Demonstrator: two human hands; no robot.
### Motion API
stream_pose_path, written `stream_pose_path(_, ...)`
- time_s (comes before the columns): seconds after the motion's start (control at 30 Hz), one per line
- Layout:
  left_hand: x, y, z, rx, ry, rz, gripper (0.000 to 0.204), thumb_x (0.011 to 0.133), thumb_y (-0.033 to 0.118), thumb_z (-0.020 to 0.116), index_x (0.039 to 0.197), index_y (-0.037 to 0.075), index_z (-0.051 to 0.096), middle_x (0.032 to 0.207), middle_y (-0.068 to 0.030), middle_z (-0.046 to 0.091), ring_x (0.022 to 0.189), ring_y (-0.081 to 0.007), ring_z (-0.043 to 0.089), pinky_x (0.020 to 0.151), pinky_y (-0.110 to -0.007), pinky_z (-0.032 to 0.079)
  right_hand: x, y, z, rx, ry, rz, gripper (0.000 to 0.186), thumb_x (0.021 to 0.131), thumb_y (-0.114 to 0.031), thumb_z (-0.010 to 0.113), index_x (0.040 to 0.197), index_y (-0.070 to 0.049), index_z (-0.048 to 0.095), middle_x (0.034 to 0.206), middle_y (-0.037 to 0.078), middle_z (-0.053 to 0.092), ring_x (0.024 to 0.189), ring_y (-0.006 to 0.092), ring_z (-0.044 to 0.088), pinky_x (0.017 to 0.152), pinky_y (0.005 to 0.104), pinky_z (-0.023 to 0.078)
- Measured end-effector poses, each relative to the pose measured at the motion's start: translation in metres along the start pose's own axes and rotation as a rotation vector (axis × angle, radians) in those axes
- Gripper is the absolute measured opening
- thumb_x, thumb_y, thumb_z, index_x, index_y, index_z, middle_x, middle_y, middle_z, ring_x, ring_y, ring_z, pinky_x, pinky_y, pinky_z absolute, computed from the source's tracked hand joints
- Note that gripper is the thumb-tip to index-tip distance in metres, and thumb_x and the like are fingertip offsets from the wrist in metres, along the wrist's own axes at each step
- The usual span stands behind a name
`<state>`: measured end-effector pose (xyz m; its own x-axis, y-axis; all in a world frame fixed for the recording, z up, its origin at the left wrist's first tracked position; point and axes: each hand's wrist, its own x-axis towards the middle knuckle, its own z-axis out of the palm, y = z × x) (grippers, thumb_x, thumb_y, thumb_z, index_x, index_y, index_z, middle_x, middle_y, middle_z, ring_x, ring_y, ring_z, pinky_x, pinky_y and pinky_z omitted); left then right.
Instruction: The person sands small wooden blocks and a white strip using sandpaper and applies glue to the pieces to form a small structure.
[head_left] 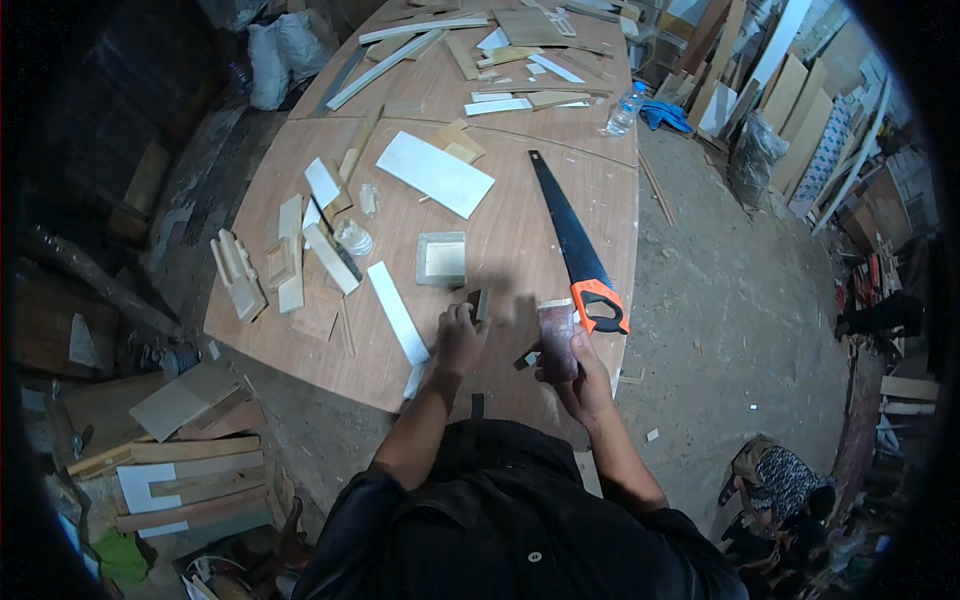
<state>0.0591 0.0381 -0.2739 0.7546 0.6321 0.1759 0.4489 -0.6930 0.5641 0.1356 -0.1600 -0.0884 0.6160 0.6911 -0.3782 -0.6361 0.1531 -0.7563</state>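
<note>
My left hand (459, 338) is closed round a small wooden piece (480, 302) just above the table, near its front edge. My right hand (584, 388) grips a wooden block wrapped in reddish-brown sandpaper (556, 338), tilted up with its pale end showing. Beside that hand is a small dark piece (527, 358) whose kind I cannot make out. A small square wooden box (441, 260) with a pale inside sits beyond my left hand. Right of it lies a handsaw (568, 225) with a dark blade and an orange and black handle.
White-faced boards (435, 174) and narrow strips (397, 313) lie on the table (510, 220). A clear jar (353, 237) stands at the left, and a water bottle (625, 110) at the far right edge. Scrap wood (200, 480) fills the floor at left. Another person (785, 485) crouches at lower right.
</note>
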Motion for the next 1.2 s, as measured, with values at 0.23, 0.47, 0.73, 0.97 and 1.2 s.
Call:
stream_pose_path(0.23,0.031,-0.02,0.055,0.241,-0.181,-0.148,0.044,0.086,0.032,0.067,0.113,0.0,0.056,0.112,-0.0239,0.058,0.1,-0.0408,0.059,0.087,-0.049,0.05,-0.005,-0.01,0.012,0.094,-0.096,0.013,0.058,0.098,-0.051,0.047,0.139,-0.011,0.037,0.113,0.012,0.058,0.1,0.0231,0.058,0.078,0.0372,0.047)
stream_pose_path(0.47,0.015,0.019,0.009,-0.489,-0.299,-0.212,0.038,0.096,0.031,0.055,0.115,-0.002,0.051,0.095,-0.0274,0.065,0.092,-0.0426,0.067,0.076,-0.046,0.053,0.001,-0.019,0.002,-0.144,0.006,-0.08,0.057,0.101,-0.053,0.042,0.138,-0.011,0.036,0.106,0.012,0.058,0.075,0.0182,0.058,0.058,0.0313,0.045)
stream_pose_path(0.73,-0.005,0.117,-0.172,-0.639,-0.326,0.054,0.033,0.102,0.029,0.054,0.117,-0.001,0.056,0.095,-0.0206,0.069,0.086,-0.0348,0.071,0.072,-0.039,0.054,0.011,-0.018,0.02,-0.439,-0.059,-0.31,0.036,0.106,-0.035,0.041,0.13,-0.008,0.042,0.105,0.007,0.058,0.072,0.0094,0.05,0.061,0.0233,0.041)
stream_pose_path(0.97,-0.026,0.115,-0.216,-0.712,-0.201,0.22,0.023,0.1,0.021,0.057,0.117,0.006,0.059,0.093,-0.0175,0.07,0.083,-0.0348,0.071,0.068,-0.038,0.056,-0.019,-0.036,0.064,-0.869,-0.241,-0.686,0.038,0.092,-0.007,0.063,0.128,-0.002,0.056,0.117,0.02,0.059,0.105,0.0333,0.061,0.092,0.0362,0.047)
stream_pose_path(1.2,-0.059,0.12,-0.234,-0.711,-0.169,0.199,0.024,0.095,0.008,0.06,0.118,0.005,0.059,0.086,-0.0185,0.064,0.076,-0.0365,0.068,0.058,-0.039,0.051,-0.049,-0.043,0.095,-1.044,-0.289,-0.758,0.035,0.091,-0.01,0.064,0.124,0.001,0.058,0.109,0.02,0.062,0.099,0.038,0.063,0.086,0.0377,0.05)
